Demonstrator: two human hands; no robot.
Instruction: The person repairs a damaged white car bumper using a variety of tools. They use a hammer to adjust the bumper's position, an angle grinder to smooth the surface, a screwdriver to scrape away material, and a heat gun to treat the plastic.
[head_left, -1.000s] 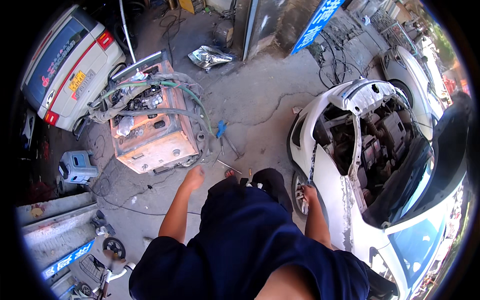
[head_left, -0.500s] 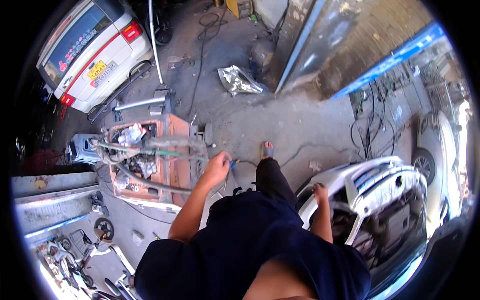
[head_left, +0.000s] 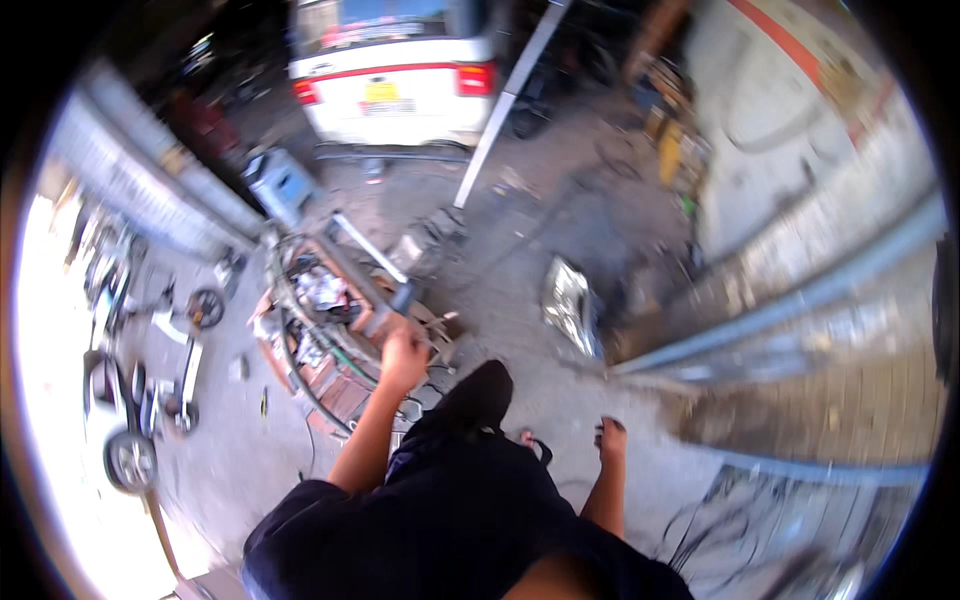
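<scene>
My left hand (head_left: 405, 355) is raised in front of me over the near side of an orange machine (head_left: 330, 390) laden with hoses (head_left: 295, 350) and small parts. Its fingers are bent but smeared by motion, so I cannot tell if it grips anything or touches the machine. At lower right, my right hand (head_left: 610, 440) hangs beside my body with loosely curved, separated fingers and nothing visible in it. Beyond it, a crumpled silver object (head_left: 570, 305) lies on the floor.
A white van (head_left: 395, 110) stands at the back, near a long metal pole (head_left: 510, 105) and a blue-grey plastic object (head_left: 280, 185). Scooters (head_left: 175, 355) and a loose-looking wheel (head_left: 130, 460) are at left. A concrete pillar (head_left: 780, 300) rises at right, with cables (head_left: 700, 530) below.
My view has swung left as I step forward: the van moved to the centre, the white car with open bonnet left view, and my left hand stays raised near the machine.
</scene>
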